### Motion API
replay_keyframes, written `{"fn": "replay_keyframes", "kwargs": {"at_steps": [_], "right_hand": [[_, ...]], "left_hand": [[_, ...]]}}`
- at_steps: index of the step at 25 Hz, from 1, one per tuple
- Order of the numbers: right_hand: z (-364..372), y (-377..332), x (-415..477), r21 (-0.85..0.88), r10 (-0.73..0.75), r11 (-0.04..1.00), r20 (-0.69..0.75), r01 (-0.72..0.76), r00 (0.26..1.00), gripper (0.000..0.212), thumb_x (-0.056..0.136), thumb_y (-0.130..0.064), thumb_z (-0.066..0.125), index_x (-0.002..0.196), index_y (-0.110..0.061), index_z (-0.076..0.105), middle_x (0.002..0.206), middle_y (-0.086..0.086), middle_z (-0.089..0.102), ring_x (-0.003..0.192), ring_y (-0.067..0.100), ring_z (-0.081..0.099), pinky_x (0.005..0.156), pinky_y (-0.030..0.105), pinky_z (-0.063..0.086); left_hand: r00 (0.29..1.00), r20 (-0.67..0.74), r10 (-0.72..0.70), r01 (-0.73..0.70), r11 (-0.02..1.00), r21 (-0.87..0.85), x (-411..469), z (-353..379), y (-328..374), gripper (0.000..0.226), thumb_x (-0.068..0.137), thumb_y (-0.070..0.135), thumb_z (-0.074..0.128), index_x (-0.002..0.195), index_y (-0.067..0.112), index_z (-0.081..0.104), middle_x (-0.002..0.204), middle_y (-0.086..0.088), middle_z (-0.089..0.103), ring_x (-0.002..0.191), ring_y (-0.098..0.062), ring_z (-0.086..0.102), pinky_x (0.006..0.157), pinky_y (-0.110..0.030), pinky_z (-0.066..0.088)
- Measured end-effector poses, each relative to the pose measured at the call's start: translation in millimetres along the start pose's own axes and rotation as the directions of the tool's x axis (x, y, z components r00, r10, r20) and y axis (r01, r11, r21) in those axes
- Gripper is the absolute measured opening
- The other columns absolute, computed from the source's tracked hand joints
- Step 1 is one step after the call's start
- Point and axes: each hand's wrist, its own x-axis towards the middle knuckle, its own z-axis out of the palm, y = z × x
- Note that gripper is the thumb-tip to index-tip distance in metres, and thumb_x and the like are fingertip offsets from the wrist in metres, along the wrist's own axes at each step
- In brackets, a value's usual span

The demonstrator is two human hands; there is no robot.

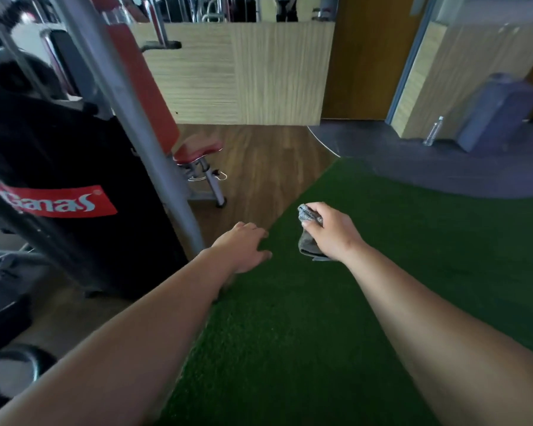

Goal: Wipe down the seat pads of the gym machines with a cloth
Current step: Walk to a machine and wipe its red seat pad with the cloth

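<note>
My right hand (331, 230) grips a bunched grey cloth (308, 241) in the air above the green turf, the cloth sticking out above and below my fingers. My left hand (243, 245) hangs empty beside it, fingers relaxed and pointing down, over the line where turf meets wood floor. A red seat pad (197, 152) with a red backrest (142, 84) belongs to a grey-framed gym machine ahead on the left, well beyond both hands.
A slanted grey steel post (129, 109) and a black weight-stack cover (74, 179) with a red logo stand close on my left. Green turf (351, 302) stretches ahead and right. A wooden partition (243, 72), a plastic bottle (432, 132) and rolled blue mats (498, 112) lie further off.
</note>
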Motion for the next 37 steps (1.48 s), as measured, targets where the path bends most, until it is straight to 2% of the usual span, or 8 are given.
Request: {"fn": "replay_keyframes", "kwargs": {"at_steps": [7, 13, 17, 19, 23, 26, 31, 37], "right_hand": [[-49, 61, 152, 0.008, 0.028, 1.0, -0.042, -0.028, 0.999, 0.041, 0.099, -0.032, 0.058, 0.14, -0.03, 0.053, 0.129, -0.001, 0.065, 0.097, 0.01, 0.055, 0.083, 0.024, 0.041], [-122, 114, 306, -0.021, -0.03, 0.999, 0.012, 0.031, 0.999, 0.04, 0.1, -0.032, 0.058, 0.139, -0.029, 0.054, 0.127, -0.002, 0.065, 0.098, 0.009, 0.056, 0.084, 0.023, 0.041], [-155, 135, 417, -0.025, -0.06, 0.998, 0.041, 0.061, 0.997, 0.04, 0.1, -0.031, 0.057, 0.14, -0.028, 0.054, 0.125, -0.002, 0.066, 0.094, 0.009, 0.058, 0.069, 0.012, 0.039], [-157, 146, 473, -0.019, -0.068, 0.997, 0.065, 0.069, 0.996, 0.041, 0.1, -0.033, 0.057, 0.141, -0.028, 0.052, 0.125, -0.002, 0.066, 0.093, 0.009, 0.06, 0.066, 0.009, 0.039], [-152, 165, 583, -0.002, -0.066, 0.998, 0.095, 0.067, 0.993, 0.044, 0.1, -0.034, 0.057, 0.143, -0.029, 0.05, 0.128, -0.001, 0.065, 0.097, 0.012, 0.062, 0.074, 0.021, 0.045], [-152, 172, 672, 0.001, -0.026, 1.0, 0.087, 0.026, 0.996, 0.044, 0.1, -0.033, 0.058, 0.143, -0.03, 0.051, 0.128, -0.001, 0.065, 0.096, 0.012, 0.061, 0.073, 0.021, 0.044], [-165, 177, 808, 0.013, -0.015, 1.0, 0.065, 0.014, 0.998, 0.042, 0.1, -0.033, 0.058, 0.141, -0.028, 0.053, 0.126, -0.001, 0.066, 0.096, 0.012, 0.062, 0.074, 0.021, 0.043], [-170, 202, 992, -0.01, -0.096, 0.995, 0.156, 0.099, 0.983, 0.043, 0.1, -0.036, 0.057, 0.142, -0.03, 0.051, 0.13, -0.001, 0.064, 0.106, 0.018, 0.065, 0.076, 0.025, 0.046]], "left_hand": [[0.998, 0.01, 0.056, -0.056, 0.997, 0.046, 180, -27, 9, 0.069, 0.097, 0.053, 0.057, 0.155, 0.02, 0.04, 0.151, -0.006, 0.045, 0.142, -0.031, 0.037, 0.115, -0.049, 0.038], [1.0, -0.019, -0.018, 0.018, 1.0, 0.008, 340, -68, 34, 0.065, 0.097, 0.054, 0.056, 0.151, 0.02, 0.045, 0.147, -0.005, 0.047, 0.141, -0.03, 0.038, 0.113, -0.051, 0.04], [0.999, -0.018, -0.049, 0.049, 0.998, -0.032, 439, -93, 31, 0.066, 0.096, 0.056, 0.057, 0.15, 0.019, 0.046, 0.143, -0.004, 0.049, 0.138, -0.029, 0.04, 0.111, -0.05, 0.042], [0.998, -0.026, -0.065, 0.064, 0.998, -0.022, 489, -102, 21, 0.064, 0.096, 0.055, 0.058, 0.146, 0.016, 0.049, 0.14, -0.005, 0.051, 0.136, -0.029, 0.042, 0.109, -0.049, 0.043], [0.997, -0.016, -0.072, 0.072, 0.997, -0.022, 594, -120, -11, 0.058, 0.096, 0.048, 0.058, 0.143, 0.013, 0.05, 0.14, -0.007, 0.051, 0.135, -0.031, 0.042, 0.108, -0.049, 0.043], [0.997, 0.011, -0.072, 0.073, 0.997, -0.027, 679, -143, -39, 0.056, 0.095, 0.041, 0.059, 0.143, 0.013, 0.049, 0.139, -0.009, 0.051, 0.135, -0.033, 0.043, 0.107, -0.051, 0.044], [0.998, 0.011, -0.068, 0.068, 0.998, -0.004, 805, -180, -73, 0.061, 0.096, 0.052, 0.059, 0.145, 0.018, 0.049, 0.139, -0.007, 0.052, 0.135, -0.031, 0.044, 0.106, -0.046, 0.044], [0.983, -0.013, -0.184, 0.183, 0.982, -0.053, 959, -196, -112, 0.058, 0.093, 0.053, 0.058, 0.143, 0.025, 0.052, 0.137, -0.003, 0.054, 0.136, -0.028, 0.045, 0.108, -0.046, 0.045]]}}
